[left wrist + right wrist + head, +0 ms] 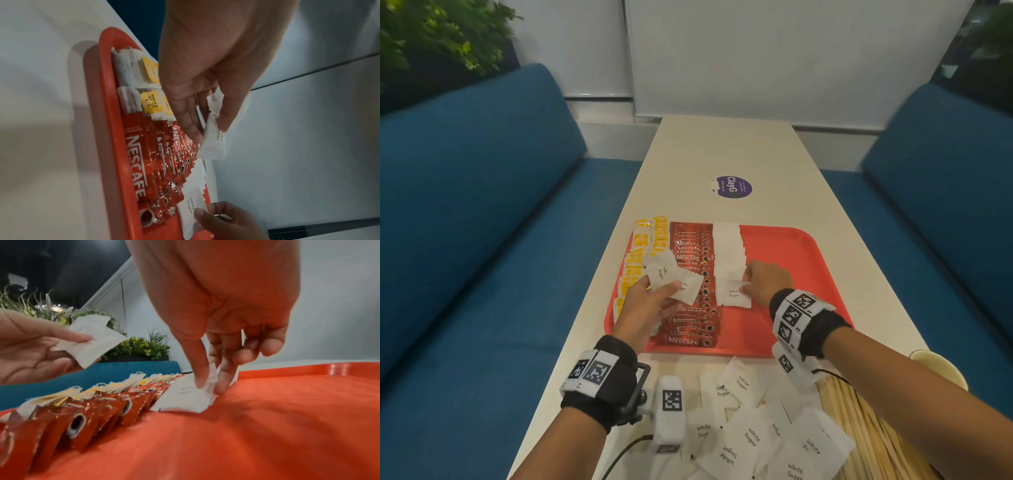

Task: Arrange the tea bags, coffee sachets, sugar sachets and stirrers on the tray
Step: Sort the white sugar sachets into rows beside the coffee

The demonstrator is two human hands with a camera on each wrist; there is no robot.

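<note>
A red tray (791, 260) holds a column of yellow-tagged tea bags (635, 260), a column of red Nescafe coffee sachets (690, 253) and a column of white sugar sachets (727, 246). My left hand (650, 301) hovers over the tea and coffee columns and holds a few white sugar sachets (671, 275) fanned between thumb and fingers (211, 139). My right hand (760, 281) pinches the right edge of the nearest sugar sachet (732, 294) in the white column, against the tray floor (193, 395).
Loose sugar sachets (750, 435) lie piled on the white table (756, 154) in front of the tray. A bundle of wooden stirrers (866, 431) lies at the right front, beside a paper cup (938, 366). Blue benches flank the table. A purple sticker (732, 186) sits beyond the tray.
</note>
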